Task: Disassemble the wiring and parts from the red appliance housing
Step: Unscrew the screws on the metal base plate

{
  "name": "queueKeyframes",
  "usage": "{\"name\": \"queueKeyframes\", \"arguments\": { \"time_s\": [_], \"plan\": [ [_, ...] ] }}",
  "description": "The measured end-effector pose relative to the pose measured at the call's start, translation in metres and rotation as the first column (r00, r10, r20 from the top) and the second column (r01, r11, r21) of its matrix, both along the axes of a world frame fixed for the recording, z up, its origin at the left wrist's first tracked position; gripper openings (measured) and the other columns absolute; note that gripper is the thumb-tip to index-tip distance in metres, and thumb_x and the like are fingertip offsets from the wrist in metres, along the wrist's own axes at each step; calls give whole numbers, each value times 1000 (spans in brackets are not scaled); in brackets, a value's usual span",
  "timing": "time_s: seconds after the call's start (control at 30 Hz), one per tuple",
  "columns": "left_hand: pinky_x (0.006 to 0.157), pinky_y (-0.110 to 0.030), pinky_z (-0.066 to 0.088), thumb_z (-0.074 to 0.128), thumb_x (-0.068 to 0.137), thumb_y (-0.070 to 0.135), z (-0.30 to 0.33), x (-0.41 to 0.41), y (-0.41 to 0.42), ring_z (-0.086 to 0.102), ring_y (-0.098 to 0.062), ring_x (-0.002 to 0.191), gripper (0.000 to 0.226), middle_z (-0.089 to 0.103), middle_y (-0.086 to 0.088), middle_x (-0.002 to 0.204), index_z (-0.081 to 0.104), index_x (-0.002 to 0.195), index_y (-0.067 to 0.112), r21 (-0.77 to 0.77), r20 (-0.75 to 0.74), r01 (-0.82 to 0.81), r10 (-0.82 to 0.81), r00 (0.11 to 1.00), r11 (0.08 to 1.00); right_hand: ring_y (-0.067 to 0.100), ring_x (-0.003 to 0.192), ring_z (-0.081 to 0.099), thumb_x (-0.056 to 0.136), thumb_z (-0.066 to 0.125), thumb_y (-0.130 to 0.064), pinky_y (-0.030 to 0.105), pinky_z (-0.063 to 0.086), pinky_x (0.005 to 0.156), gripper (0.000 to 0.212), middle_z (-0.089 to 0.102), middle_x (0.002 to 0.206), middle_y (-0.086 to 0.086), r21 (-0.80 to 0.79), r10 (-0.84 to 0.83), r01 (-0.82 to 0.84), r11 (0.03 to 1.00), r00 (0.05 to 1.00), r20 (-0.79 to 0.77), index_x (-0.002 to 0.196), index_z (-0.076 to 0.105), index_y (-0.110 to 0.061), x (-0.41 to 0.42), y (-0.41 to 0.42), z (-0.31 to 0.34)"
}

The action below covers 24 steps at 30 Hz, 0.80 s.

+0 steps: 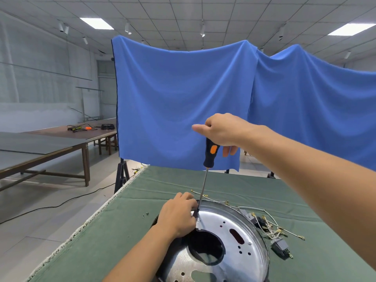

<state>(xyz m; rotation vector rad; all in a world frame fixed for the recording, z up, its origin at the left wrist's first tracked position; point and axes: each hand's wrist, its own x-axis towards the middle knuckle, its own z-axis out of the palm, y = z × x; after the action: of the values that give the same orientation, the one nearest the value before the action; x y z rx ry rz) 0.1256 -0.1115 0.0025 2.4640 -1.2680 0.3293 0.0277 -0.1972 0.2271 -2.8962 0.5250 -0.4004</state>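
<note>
A round appliance housing with a shiny metal inner plate [230, 239] lies on the green table cloth [114, 237]; its red shows only through a slot in the plate. My right hand [221, 131] grips the black and orange handle of a screwdriver [209, 157], held nearly upright. The shaft's tip meets a screw [198, 220] at the plate's far left rim. My left hand [179, 216] rests on that rim, fingers curled round the shaft near the tip. Loose wires [270, 226] with terminals and a small black part [280, 248] lie to the right of the housing.
Two small screws [145, 214] lie on the cloth left of the housing. A blue cloth screen [183, 98] hangs behind the table. The table's left edge [85, 224] drops to the floor, where a cable runs. Long wooden tables [61, 143] stand at the far left.
</note>
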Motion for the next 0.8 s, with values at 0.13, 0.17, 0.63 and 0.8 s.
{"name": "queueKeyframes", "arguments": {
  "time_s": [0.13,0.17,0.63,0.8],
  "plan": [
    [95,-29,35,51,89,33,0,0,1,35,-13,127,29,39,14,144,63,115,29,-12,-9,12,-12,1000,1000,31,66,69,90,34,-19,34,57,63,25,67,84,10,1,31,-32,999,993,115,103,54,-10,2,1,-6],
    [95,-29,35,51,89,32,0,0,0,36,-12,127,29,40,15,144,64,115,29,-18,-19,9,-9,1000,1000,31,70,69,87,37,-18,35,56,65,25,68,86,9,23,31,-33,999,994,107,103,56,-10,2,2,-7],
    [81,-26,40,56,79,30,6,4,-2,55,-9,106,27,59,19,116,67,104,33,-65,-184,-67,54,981,996,17,63,58,85,52,-43,30,42,55,31,61,90,-2,-122,40,-37,992,999,24,107,45,-23,-3,4,-5],
    [82,-28,46,59,77,20,19,7,-8,59,-18,104,27,67,9,109,70,101,26,47,-299,-80,90,950,996,26,61,69,92,40,-23,31,52,59,15,66,85,7,-6,25,-25,1000,999,21,104,45,-14,1,1,-4]
  ]
}}
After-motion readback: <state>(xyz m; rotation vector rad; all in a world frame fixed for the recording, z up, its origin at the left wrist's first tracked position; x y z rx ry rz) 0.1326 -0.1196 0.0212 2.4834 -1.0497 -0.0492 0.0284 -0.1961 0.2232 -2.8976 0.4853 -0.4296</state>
